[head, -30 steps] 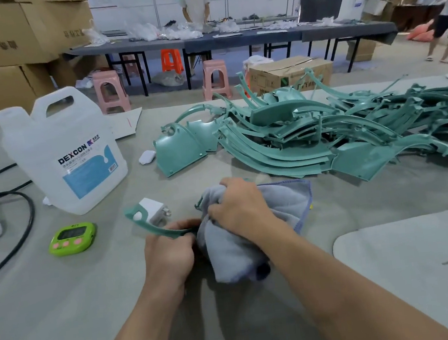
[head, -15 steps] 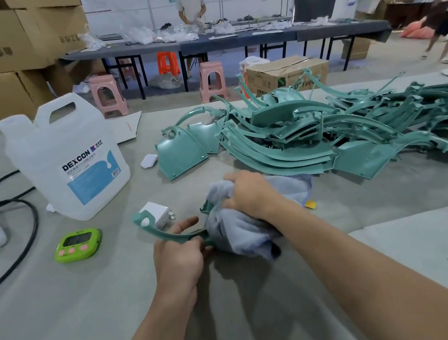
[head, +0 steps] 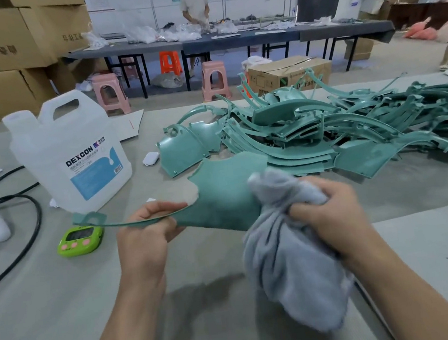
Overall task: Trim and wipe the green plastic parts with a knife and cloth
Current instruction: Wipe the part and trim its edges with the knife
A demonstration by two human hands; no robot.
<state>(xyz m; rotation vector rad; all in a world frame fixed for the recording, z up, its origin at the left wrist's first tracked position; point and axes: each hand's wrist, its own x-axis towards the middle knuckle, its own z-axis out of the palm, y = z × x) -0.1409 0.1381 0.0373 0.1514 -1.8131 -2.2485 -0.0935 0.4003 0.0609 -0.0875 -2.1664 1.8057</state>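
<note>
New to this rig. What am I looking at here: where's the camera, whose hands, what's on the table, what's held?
There is no robot. A person wears one wide-angle camera on the head, looking forward and down, so the two bare forearms rising from the bottom edge are their own. The left hand grips a green plastic part by its thin curved arm and holds it up off the table. The right hand clutches a bunched grey cloth against that part's broad face. On the grey table lie a pile of similar green parts, a white DEXCON jug, a small green timer and a black cable. No knife shows.
</note>
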